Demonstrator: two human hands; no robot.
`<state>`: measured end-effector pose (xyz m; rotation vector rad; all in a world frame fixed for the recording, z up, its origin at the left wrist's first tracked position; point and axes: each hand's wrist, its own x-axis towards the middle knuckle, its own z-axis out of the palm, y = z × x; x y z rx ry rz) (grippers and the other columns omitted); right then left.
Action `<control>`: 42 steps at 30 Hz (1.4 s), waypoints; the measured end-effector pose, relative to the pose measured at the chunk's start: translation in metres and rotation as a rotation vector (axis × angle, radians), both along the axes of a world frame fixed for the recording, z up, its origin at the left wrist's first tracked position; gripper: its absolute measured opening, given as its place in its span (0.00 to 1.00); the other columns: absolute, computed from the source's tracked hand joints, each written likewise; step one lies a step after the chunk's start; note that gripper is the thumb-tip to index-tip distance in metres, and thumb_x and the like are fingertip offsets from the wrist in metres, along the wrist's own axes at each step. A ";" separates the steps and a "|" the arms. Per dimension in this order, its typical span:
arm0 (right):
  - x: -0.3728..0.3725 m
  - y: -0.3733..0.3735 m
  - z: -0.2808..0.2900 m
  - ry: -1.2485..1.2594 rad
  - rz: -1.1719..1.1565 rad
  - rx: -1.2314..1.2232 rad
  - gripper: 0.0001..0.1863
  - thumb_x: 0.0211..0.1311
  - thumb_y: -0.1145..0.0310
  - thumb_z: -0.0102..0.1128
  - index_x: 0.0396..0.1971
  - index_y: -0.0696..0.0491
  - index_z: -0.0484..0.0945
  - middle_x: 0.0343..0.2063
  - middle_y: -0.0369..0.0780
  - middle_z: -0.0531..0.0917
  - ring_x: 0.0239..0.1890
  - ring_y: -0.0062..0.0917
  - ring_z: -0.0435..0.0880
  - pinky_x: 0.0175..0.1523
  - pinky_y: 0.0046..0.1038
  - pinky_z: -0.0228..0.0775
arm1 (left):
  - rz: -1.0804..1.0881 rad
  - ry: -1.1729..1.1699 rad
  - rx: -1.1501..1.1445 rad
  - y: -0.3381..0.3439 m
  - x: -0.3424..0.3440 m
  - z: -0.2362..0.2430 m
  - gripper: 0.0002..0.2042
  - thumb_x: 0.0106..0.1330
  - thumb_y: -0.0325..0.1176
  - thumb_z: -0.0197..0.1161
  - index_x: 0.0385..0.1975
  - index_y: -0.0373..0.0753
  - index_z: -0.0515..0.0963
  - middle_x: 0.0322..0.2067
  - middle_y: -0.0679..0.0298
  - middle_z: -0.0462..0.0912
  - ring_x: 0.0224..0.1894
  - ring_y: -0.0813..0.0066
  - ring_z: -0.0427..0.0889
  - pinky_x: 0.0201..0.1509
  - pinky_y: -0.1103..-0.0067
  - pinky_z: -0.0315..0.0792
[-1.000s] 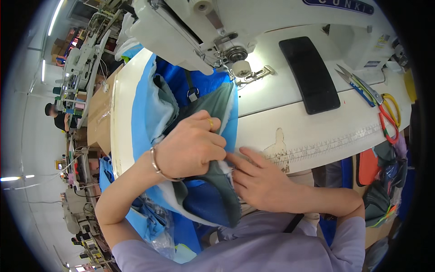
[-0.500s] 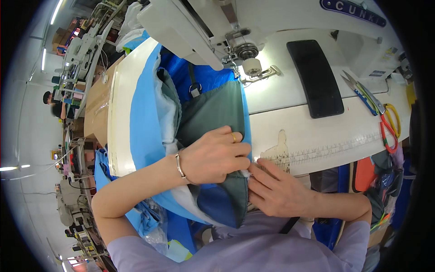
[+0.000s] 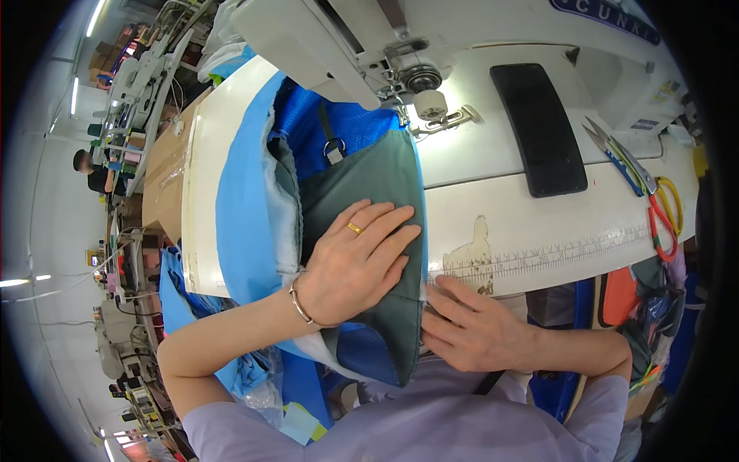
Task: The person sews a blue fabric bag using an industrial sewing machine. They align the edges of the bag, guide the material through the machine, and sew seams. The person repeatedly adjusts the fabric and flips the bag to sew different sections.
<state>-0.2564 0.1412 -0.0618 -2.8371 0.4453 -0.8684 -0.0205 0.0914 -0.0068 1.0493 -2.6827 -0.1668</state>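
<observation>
Head view: left hand [image 3: 356, 263] lies palm-down — flat, fingers extended — on green fabric [image 3: 363, 179] overhanging the worktop's [image 3: 554, 231] near edge; right hand [image 3: 479, 329] bends at the fabric's right border, grip indeterminable.

White wall [image 3: 61, 219], bright tube lights [image 3: 96, 17], a row of cluttered workstations [image 3: 140, 100].

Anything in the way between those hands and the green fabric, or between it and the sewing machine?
Nothing visible. The left hand lies on the green fabric, the right hand is at its edge, and its far end lies by the presser foot of the sewing machine. The black phone and scissors lie to the right.
</observation>
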 end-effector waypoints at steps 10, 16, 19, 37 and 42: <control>-0.002 -0.001 -0.005 -0.041 0.036 -0.008 0.11 0.55 0.66 0.63 0.34 0.56 0.87 0.41 0.41 0.82 0.54 0.38 0.81 0.66 0.43 0.71 | 0.019 -0.011 0.068 0.004 0.002 0.006 0.24 0.60 0.32 0.69 0.58 0.37 0.78 0.61 0.50 0.77 0.59 0.47 0.78 0.65 0.56 0.73; -0.002 0.003 -0.010 -0.062 0.013 0.008 0.11 0.56 0.66 0.63 0.36 0.54 0.85 0.42 0.40 0.82 0.55 0.38 0.81 0.66 0.44 0.71 | 0.042 -0.071 0.073 0.010 0.002 0.008 0.26 0.61 0.33 0.68 0.61 0.36 0.76 0.62 0.48 0.75 0.61 0.47 0.77 0.66 0.56 0.72; -0.002 0.004 -0.008 -0.046 0.000 -0.003 0.10 0.57 0.66 0.63 0.36 0.54 0.85 0.42 0.40 0.82 0.54 0.37 0.81 0.66 0.45 0.72 | 0.028 -0.100 0.084 0.012 0.005 0.002 0.28 0.61 0.34 0.68 0.63 0.38 0.74 0.65 0.49 0.72 0.64 0.48 0.74 0.69 0.56 0.69; 0.013 -0.032 0.006 -0.017 -0.130 0.037 0.19 0.55 0.72 0.65 0.46 0.64 0.81 0.50 0.49 0.81 0.58 0.42 0.80 0.64 0.42 0.72 | 0.030 0.100 0.109 0.005 0.019 0.002 0.23 0.59 0.29 0.68 0.56 0.37 0.80 0.55 0.51 0.82 0.57 0.51 0.82 0.64 0.61 0.74; 0.016 -0.040 0.014 -0.012 -0.097 0.102 0.18 0.57 0.69 0.65 0.45 0.65 0.81 0.51 0.50 0.82 0.59 0.43 0.79 0.64 0.42 0.71 | 0.445 0.042 0.009 -0.053 0.025 0.012 0.19 0.67 0.34 0.61 0.58 0.39 0.78 0.52 0.51 0.83 0.53 0.48 0.82 0.60 0.59 0.75</control>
